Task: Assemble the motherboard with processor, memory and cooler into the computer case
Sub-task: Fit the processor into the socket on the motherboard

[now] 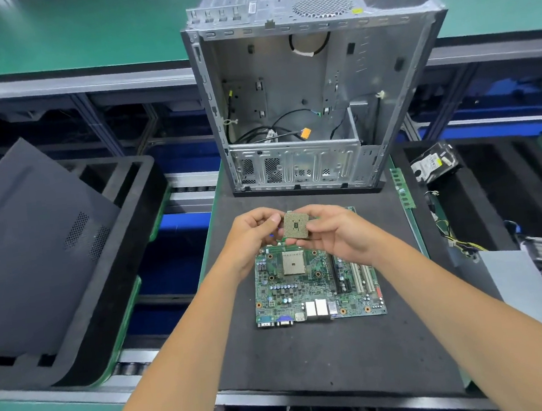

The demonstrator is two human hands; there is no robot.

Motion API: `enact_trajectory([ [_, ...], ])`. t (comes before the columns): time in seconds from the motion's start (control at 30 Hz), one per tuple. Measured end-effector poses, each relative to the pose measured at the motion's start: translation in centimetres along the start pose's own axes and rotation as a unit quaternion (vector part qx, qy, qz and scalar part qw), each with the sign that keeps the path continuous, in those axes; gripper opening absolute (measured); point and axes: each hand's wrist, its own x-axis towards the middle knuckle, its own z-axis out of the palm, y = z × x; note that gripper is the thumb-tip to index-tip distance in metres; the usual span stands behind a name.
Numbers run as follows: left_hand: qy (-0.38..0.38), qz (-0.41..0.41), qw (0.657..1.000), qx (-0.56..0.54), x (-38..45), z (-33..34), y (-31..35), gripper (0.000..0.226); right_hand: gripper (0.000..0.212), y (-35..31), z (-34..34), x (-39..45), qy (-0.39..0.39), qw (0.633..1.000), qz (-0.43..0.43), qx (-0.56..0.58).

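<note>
Head view looks down on a dark foam mat (311,360) that covers the work surface, with both forearms reaching in from the bottom edge. At the far end of the mat stands the computer case (319,101), its side open toward the camera, loose black cables and an orange plug lying in its lower part. Left of the mat a big dark side panel (35,244) leans in a black tray (128,252). On the right a grey metal box (522,287) with yellow and black wires lies beside the mat, and a hard drive (434,161) rests farther back.

Flat on the mat, near its middle and in front of the case, lies the green motherboard (317,287), ports toward the person, its square socket (293,262) bare. A green memory stick (403,187) lies at the mat's right edge, well apart from the board.

Above the board's far edge both hands meet. The left hand (253,237) and the right hand (338,235) pinch the processor (295,225) by its opposite edges with curled fingers, its pin side tilted up toward the camera, clear of the socket.
</note>
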Motion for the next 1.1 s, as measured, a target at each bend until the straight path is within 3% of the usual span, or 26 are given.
enact_trajectory([
  [0.23, -0.013, -0.022, 1.0, -0.008, -0.3, -0.7, -0.5, 0.026, 0.027, -0.6, 0.0, 0.2, 0.031, 0.997, -0.01, 0.068],
  [0.5, -0.009, -0.023, 1.0, -0.011, -0.2, -0.9, -0.6, 0.03, 0.022, -0.5, 0.2, 0.9, 0.08, 0.997, -0.011, 0.015],
  [0.77, 0.016, -0.003, 1.0, 0.005, -0.2, -1.0, -1.2, 0.011, 0.023, -0.4, 0.3, 1.3, 0.091, 0.993, -0.027, -0.072],
  [1.1, 0.02, -0.019, 1.0, -0.015, 0.3, -0.4, -1.5, 0.019, 0.024, 0.3, -0.3, 1.9, 0.096, 0.99, -0.027, -0.095],
])
